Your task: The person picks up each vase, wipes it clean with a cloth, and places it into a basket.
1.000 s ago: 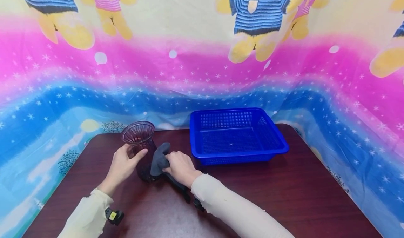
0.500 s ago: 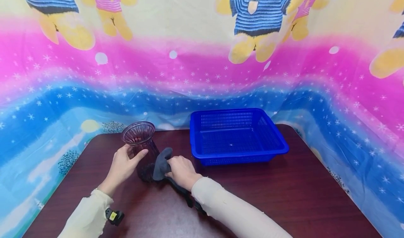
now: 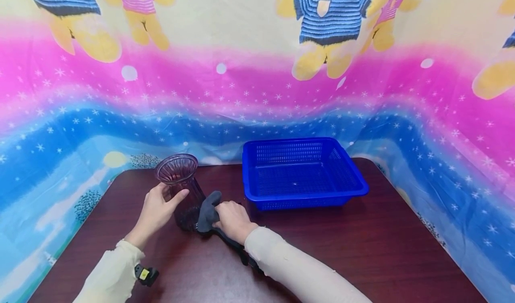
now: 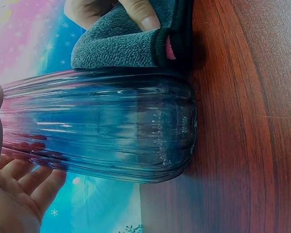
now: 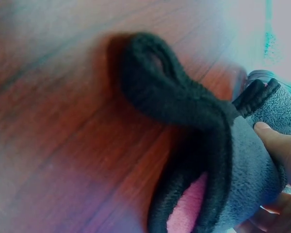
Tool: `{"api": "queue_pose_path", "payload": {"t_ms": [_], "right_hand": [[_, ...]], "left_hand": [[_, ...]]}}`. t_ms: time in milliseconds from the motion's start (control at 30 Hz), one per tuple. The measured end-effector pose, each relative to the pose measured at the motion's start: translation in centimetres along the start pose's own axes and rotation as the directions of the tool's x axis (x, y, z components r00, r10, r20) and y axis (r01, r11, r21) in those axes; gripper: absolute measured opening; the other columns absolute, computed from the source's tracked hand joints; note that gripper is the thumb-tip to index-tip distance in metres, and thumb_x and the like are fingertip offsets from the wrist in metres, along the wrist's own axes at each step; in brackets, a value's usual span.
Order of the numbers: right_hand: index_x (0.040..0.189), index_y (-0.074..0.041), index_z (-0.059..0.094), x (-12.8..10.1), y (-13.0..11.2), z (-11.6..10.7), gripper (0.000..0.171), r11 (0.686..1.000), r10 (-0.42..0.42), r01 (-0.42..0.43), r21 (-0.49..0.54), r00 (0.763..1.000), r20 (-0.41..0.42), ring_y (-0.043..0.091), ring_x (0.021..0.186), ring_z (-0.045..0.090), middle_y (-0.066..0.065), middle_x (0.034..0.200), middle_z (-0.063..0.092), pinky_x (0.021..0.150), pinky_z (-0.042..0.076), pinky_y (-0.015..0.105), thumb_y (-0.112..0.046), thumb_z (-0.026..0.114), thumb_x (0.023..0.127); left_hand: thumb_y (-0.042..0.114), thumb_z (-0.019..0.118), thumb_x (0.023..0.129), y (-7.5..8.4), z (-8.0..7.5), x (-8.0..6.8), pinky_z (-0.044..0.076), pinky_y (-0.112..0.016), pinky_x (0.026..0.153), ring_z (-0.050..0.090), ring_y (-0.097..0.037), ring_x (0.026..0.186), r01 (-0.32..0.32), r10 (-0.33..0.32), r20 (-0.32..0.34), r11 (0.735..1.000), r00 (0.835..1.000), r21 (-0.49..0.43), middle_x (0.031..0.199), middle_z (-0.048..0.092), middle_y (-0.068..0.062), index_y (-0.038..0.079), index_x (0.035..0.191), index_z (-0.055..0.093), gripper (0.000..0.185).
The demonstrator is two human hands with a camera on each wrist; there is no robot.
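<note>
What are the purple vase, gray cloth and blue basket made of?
The vase looks like glass, maybe plastic: shiny and see-through, with bright streaks. The cloth seems fluffy fabric; its surface is fuzzy. The basket is probably smooth, slightly shiny plastic, with little holes.

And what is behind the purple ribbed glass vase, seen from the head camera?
The dark red-brown wooden table and, farther back, the colourful printed fabric backdrop. The left hand holds the vase partly from behind; that covered part cannot be made out clearly through the tinted glass.
</note>
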State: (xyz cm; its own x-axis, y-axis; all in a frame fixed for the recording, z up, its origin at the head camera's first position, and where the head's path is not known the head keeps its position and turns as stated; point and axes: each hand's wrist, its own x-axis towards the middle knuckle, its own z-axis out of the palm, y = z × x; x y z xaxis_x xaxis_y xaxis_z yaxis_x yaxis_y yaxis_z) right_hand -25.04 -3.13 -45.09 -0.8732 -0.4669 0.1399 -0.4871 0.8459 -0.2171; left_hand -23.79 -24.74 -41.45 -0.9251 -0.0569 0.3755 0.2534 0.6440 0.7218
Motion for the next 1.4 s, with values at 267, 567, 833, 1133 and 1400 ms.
{"api": "queue_pose_path", "payload": {"t_ms": [267, 567, 833, 1133, 1400], "right_hand": [[0.089, -0.019, 0.075, -0.1, 0.0, 0.2, 0.018, 1.000, 0.006, -0.006, -0.009, 1.000, 0.005, 0.014, 0.079, 0.066, -0.002, 0.085, 0.074, 0.064, 0.054, 0.032, -0.035, 0.082, 0.084], [0.090, -0.021, 0.075, 0.1, 0.2, 0.0, 0.018, 1.000, 0.005, -0.005, 0.018, 1.000, 0.030, 0.013, 0.079, 0.066, -0.003, 0.086, 0.075, 0.066, 0.054, 0.032, -0.036, 0.082, 0.084], [0.086, -0.022, 0.074, 0.3, 0.3, -0.5, 0.018, 1.000, -0.008, 0.008, 0.020, 1.000, 0.024, 0.012, 0.075, 0.066, -0.004, 0.084, 0.075, 0.062, 0.053, 0.032, -0.037, 0.084, 0.083], [0.083, -0.021, 0.073, 0.5, -0.1, -1.6, 0.019, 0.999, -0.026, 0.025, 0.029, 1.000, 0.006, 0.009, 0.072, 0.062, -0.005, 0.082, 0.073, 0.060, 0.049, 0.030, -0.037, 0.083, 0.083], [0.085, -0.021, 0.073, 0.9, -0.6, -2.9, 0.020, 0.999, -0.022, 0.022, 0.040, 1.000, 0.001, 0.008, 0.068, 0.058, -0.006, 0.079, 0.071, 0.057, 0.047, 0.029, -0.038, 0.082, 0.085]], "left_hand": [[0.037, 0.071, 0.095, 0.0, 0.0, 0.0, 0.052, -0.057, 0.100, 0.067, -0.042, 0.118, 0.010, -0.010, 0.002, 1.000, 1.000, 0.000, 0.127, 0.067, -0.028, -0.001, 0.132, 0.061, 0.054], [0.035, 0.071, 0.094, 0.0, 0.0, 0.0, 0.053, -0.055, 0.098, 0.068, -0.041, 0.116, 0.000, 0.000, -0.008, 1.000, 1.000, -0.002, 0.124, 0.069, -0.028, -0.001, 0.130, 0.062, 0.051], [0.036, 0.071, 0.094, 0.1, 0.0, 0.0, 0.053, -0.056, 0.099, 0.068, -0.042, 0.117, 0.007, -0.007, -0.001, 1.000, 1.000, -0.003, 0.126, 0.068, -0.028, -0.001, 0.131, 0.061, 0.053], [0.036, 0.071, 0.095, 0.1, 0.0, 0.0, 0.052, -0.057, 0.100, 0.067, -0.043, 0.118, 0.014, -0.014, -0.001, 1.000, 1.000, 0.000, 0.127, 0.067, -0.029, -0.002, 0.131, 0.061, 0.054], [0.036, 0.071, 0.095, 0.1, 0.0, 0.0, 0.052, -0.057, 0.099, 0.067, -0.043, 0.117, 0.013, -0.013, -0.002, 1.000, 1.000, 0.000, 0.127, 0.067, -0.028, -0.002, 0.131, 0.061, 0.053]]}}
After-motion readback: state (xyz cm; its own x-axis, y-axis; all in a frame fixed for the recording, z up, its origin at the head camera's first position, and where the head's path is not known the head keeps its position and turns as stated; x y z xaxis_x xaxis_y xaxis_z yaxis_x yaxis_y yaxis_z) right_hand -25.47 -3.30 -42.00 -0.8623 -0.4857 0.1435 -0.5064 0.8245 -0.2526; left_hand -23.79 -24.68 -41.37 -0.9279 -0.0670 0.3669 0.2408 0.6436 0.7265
